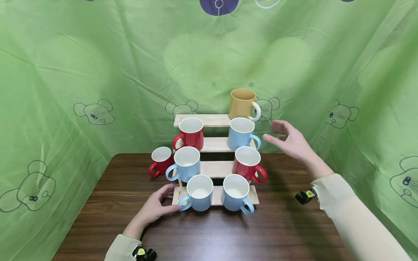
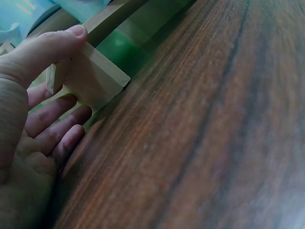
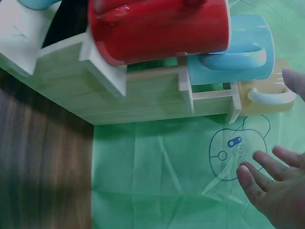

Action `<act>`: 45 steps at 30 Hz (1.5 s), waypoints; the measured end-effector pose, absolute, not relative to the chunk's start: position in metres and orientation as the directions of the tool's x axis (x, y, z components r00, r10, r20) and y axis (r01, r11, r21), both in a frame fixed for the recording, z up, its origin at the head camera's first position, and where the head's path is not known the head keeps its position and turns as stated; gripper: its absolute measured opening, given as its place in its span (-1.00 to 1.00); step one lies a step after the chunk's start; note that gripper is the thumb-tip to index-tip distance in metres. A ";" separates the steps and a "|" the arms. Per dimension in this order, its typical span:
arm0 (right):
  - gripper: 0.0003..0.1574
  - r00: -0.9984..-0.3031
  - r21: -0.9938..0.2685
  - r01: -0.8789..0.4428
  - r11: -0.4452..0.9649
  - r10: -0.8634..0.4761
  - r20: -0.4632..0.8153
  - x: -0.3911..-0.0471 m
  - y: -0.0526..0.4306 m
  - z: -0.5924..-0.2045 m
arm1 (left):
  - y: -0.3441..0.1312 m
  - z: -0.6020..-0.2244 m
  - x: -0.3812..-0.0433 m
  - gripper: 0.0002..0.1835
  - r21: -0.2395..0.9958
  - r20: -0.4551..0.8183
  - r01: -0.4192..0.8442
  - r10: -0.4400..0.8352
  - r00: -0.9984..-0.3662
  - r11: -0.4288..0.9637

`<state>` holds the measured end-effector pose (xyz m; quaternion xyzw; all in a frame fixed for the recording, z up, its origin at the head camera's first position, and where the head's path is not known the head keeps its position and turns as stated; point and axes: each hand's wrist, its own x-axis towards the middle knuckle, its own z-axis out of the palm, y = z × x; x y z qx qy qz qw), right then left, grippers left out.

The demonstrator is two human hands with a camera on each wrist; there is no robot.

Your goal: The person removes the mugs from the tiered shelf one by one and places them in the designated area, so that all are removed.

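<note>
A stepped wooden rack stands on the table, holding mugs at both ends of its lower steps. My left hand grips the left end of its lowest step; the left wrist view shows the thumb on the board's edge and the fingers around its end. Out to the right, my right hand hangs in the air, fingers spread and holding nothing. Closest to it is a light blue mug on the second step from the top. Above that mug, a yellow mug with a white handle stands on the top step.
Red mugs sit on the rack at upper left and lower right. More light blue mugs fill the left and front, including a front right mug. A smaller red mug stands behind, left of the rack. Green cloth surrounds the table.
</note>
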<state>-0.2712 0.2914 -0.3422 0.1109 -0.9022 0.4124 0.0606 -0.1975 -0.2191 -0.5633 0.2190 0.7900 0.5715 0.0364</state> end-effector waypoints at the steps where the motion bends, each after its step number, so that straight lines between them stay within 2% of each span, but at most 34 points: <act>1: 0.13 -0.970 -0.731 -0.241 0.638 -0.138 0.199 -0.274 0.290 -0.337 | -0.219 -0.563 -0.198 -0.23 0.919 0.193 0.305 0.389 -0.901 0.250; 10: 0.32 -0.972 -0.752 -0.213 0.623 -0.058 0.228 -0.306 0.268 -0.300 | -0.221 -0.563 -0.199 -0.24 0.919 0.191 0.303 0.388 -0.902 0.252; 20: 0.48 -0.971 -0.862 -0.201 0.465 0.019 0.237 -0.335 0.264 -0.284 | -0.224 -0.563 -0.199 -0.24 0.911 0.201 0.317 0.388 -0.900 0.263; 29: 0.45 -0.971 -0.823 -0.234 0.518 -0.075 0.229 -0.350 0.240 -0.281 | -0.225 -0.564 -0.196 -0.24 0.908 0.189 0.309 0.380 -0.905 0.282; 37: 0.48 -0.972 -0.801 -0.231 0.552 -0.097 0.213 -0.361 0.223 -0.278 | -0.223 -0.565 -0.194 -0.25 0.918 0.185 0.298 0.381 -0.906 0.261; 45: 0.36 -0.973 -0.825 -0.225 0.518 -0.076 0.218 -0.368 0.222 -0.287 | -0.220 -0.566 -0.198 -0.25 0.925 0.181 0.290 0.388 -0.904 0.245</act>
